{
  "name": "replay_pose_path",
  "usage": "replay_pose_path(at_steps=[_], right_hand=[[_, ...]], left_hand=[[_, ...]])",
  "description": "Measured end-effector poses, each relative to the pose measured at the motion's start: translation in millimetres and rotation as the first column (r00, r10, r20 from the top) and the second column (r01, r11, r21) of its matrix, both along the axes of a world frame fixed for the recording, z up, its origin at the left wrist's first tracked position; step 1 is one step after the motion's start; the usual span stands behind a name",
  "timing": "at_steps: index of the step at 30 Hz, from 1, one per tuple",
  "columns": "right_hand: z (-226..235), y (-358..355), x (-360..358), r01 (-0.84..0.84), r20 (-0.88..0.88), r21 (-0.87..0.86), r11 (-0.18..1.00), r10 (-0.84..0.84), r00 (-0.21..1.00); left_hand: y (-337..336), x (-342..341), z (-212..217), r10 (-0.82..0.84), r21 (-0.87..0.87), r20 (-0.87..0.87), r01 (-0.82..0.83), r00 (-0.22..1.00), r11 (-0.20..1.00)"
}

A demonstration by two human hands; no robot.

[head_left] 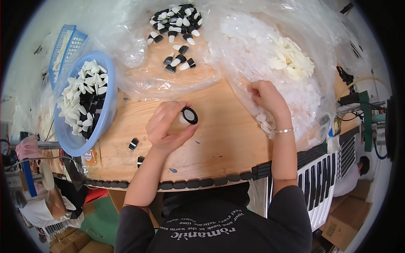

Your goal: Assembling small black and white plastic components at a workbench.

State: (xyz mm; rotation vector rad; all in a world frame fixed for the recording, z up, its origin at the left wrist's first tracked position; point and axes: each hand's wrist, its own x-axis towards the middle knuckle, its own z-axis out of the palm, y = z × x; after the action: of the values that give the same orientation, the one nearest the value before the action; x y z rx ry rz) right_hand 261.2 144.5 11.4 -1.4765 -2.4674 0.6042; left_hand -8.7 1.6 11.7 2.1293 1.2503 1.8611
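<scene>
My left hand (165,126) is closed round a white piece with a round black cap (190,115), held above the wooden table with the cap's ring facing up. Out to the right, my right hand (268,98) has its fingers curled together at the near edge of a clear plastic bag (247,50); whatever they may hold is hidden. Several flat, pale pieces (265,123) lie under my right wrist. Two loose black caps, one by my left forearm (133,143) and one partly behind it, rest on the table.
A blue basin (110,107) of white and black pieces stands at left, beside a blue basket (78,40). Capped white pieces (175,21) are heaped at the back. Cream pieces (292,59) lie on the bag. Dark pads (185,184) line the table's front edge.
</scene>
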Motion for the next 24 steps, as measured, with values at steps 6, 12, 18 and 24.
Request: replay_pose_path(at_steps=[6, 12, 18, 24], right_hand=[[4, -2, -5, 0.007, -0.122, 0.061, 0.998, 0.000, 0.992], [30, -51, -57, 0.064, -0.738, -0.037, 0.997, -0.071, 0.671], [20, -98, -90, -0.026, -0.899, -0.002, 1.000, 0.010, 0.437], [18, -99, -93, 0.010, -0.770, 0.321, 0.947, 0.255, 0.585]], left_hand=[[-2, 0, 3, 0.007, 0.000, 0.002, -0.007, 1.000, 1.000], [-2, 4, -6, 0.085, -0.039, -0.051, -0.087, 0.995, 0.995], [0, 21, -6, 0.140, 0.007, -0.111, -0.140, 0.984, 0.990], [0, 24, -9, 0.172, 0.031, -0.128, -0.169, 0.977, 0.985]])
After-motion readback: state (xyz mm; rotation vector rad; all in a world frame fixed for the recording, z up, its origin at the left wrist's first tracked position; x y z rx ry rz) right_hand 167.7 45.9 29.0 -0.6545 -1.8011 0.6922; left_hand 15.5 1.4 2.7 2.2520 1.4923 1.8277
